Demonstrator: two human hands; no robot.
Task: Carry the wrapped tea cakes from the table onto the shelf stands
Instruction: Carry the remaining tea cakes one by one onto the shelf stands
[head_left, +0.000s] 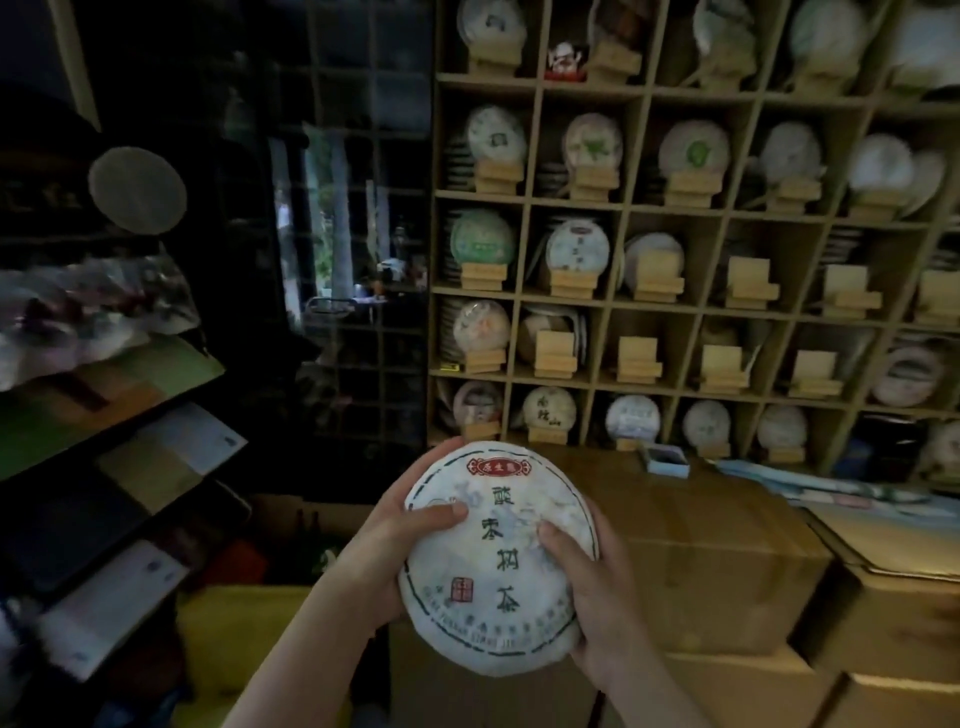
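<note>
The left hand (387, 545) is curled round the left rim of a round, white paper-wrapped tea cake (498, 558) printed with dark characters, a red label at its top and a small red seal low on its face; the thumb is laid across the front of the wrapper, the fingers are hidden behind. The right hand (592, 587) is clamped on the right rim in the same way, thumb pressed on the face near the middle. The cake is held up in the air between both hands, face toward the camera, slightly tilted, in front of stacked brown cardboard boxes (717, 551).

A small pale blue open box (667, 460) is seen on top of the cartons, right of the cake and apart from it. Behind the cartons a tan wooden grid shelf (623, 205) is filled with compartments. Most compartments are occupied by upright wrapped cakes on light wooden stands. Several stands are bare: one in the third row (748, 283), another beside it to the right (849, 291), and some in the fourth row (638, 361). A small red and white figurine (565, 62) is set in a top-row compartment.

At the left a dark sloping rack (119, 447) is loaded with flat packets in green, white and black. A round pale disc (137, 189) is seen above it in the gloom. A dark lattice window (343, 218) is seen between rack and shelf. The picture is dim and blurred at the edges.
</note>
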